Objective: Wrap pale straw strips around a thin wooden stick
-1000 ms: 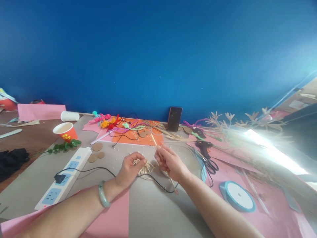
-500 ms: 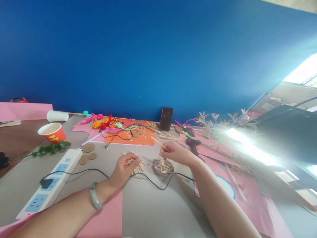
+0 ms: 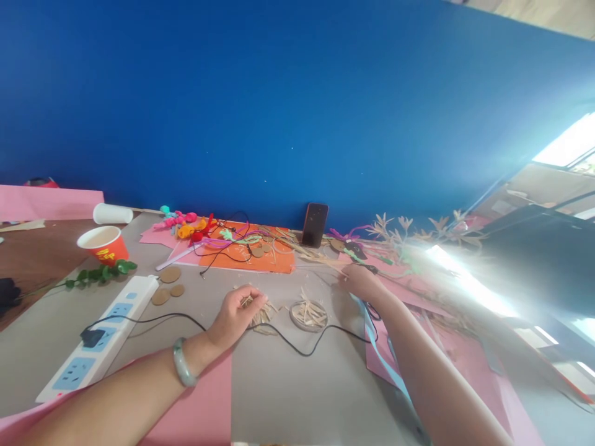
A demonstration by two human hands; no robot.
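My left hand (image 3: pixel 239 313), with a pale bangle (image 3: pixel 184 362) at its wrist, rests closed at a fan of short pale strips (image 3: pixel 261 311), thumb and fingers pinched at its edge. To the right, a small round dish (image 3: pixel 308 323) holds more loose strips. My right hand (image 3: pixel 360 282) reaches past the dish, its fingers curled and mostly hidden. It lies over the dark glue gun (image 3: pixel 372 269), of which only a bit shows. Whether it grips the glue gun or a thin pale stick at its fingertips, I cannot make out.
A black cord (image 3: pixel 304 354) runs across the table from a power strip (image 3: pixel 105 334). Wooden discs (image 3: pixel 170 275), a red paper cup (image 3: pixel 105 244), a leafy sprig (image 3: pixel 100 274), an orange sheet (image 3: pixel 232 263), an upright phone (image 3: pixel 315 225) and a light blue strip (image 3: pixel 385 362) lie around.
My right hand has moved from above the dish rightward to the glue gun, uncovering the dish. A light blue strip now shows beside the right forearm. My left hand stays at the strips.
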